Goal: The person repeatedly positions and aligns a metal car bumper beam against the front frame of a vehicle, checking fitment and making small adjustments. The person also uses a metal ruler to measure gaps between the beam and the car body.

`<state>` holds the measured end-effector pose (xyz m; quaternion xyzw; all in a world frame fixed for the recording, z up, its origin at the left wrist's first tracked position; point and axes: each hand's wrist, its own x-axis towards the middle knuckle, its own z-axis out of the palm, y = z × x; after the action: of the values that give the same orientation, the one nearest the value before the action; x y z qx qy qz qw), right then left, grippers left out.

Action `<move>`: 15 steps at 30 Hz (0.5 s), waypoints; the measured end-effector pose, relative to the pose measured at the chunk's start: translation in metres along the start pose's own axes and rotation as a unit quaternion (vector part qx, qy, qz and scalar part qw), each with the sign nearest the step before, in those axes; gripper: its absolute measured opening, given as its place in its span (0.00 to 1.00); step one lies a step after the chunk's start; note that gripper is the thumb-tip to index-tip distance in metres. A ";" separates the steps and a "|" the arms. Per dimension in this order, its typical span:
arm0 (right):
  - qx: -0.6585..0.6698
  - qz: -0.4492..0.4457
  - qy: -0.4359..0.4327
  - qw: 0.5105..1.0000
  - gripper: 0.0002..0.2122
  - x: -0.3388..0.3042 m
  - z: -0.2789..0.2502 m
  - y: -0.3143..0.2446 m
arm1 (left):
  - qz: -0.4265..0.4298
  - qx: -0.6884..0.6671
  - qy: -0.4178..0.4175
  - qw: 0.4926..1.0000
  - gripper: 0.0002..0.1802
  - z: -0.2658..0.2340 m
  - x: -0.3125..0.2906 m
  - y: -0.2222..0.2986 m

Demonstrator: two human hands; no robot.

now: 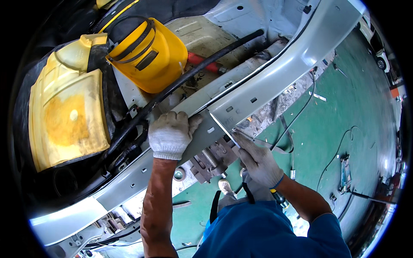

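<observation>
A long pale grey metal car-body beam (258,92) runs slantwise across the view, from low on the left to high on the right. The left hand (170,134), in a white knit glove, lies on top of this beam with its grip curled over the far edge, fingers bent and pressed on the metal. Just to the right of that grip, a thin flat silver metal strip (223,130) leans on the beam's side. The right hand (258,161), in a grey knit glove, pinches the low end of this strip between thumb and fingers.

Below both grips, under the beam, sits a rusty grey metal block with a coil spring (211,158). Above the left grip, a thick black rubber hose (180,84) crosses the car's inside. Further up sits a bright yellow plastic welding mask with black straps (148,53), and far to the left lies a yellowed see-through plastic tank (69,112). To the right of the right grip, thin black cables (301,109) lie on the green floor (357,107).
</observation>
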<state>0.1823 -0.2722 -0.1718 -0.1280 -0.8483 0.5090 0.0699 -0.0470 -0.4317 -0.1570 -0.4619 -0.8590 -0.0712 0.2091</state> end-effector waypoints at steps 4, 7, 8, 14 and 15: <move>0.007 -0.037 0.019 0.999 0.23 0.000 0.003 0.008 | -0.009 -0.016 -0.011 1.000 0.26 -0.001 0.000 0.000; 0.018 -0.021 0.013 1.000 0.23 0.001 0.001 -0.001 | -0.012 -0.023 -0.007 1.000 0.26 -0.001 -0.002 0.000; 0.026 -0.003 0.003 1.000 0.23 0.001 -0.002 -0.005 | -0.013 -0.023 -0.009 1.000 0.26 -0.001 -0.002 0.000; 0.020 -0.004 0.004 1.000 0.23 0.001 -0.001 -0.004 | -0.010 -0.016 -0.004 1.000 0.26 -0.001 -0.002 -0.001; 0.019 -0.011 0.007 1.000 0.23 0.002 -0.001 -0.004 | -0.009 -0.015 -0.003 1.000 0.26 -0.001 -0.002 -0.001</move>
<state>0.1805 -0.2724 -0.1676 -0.1209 -0.8392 0.5235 0.0843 -0.0466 -0.4335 -0.1571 -0.4571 -0.8627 -0.0846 0.1993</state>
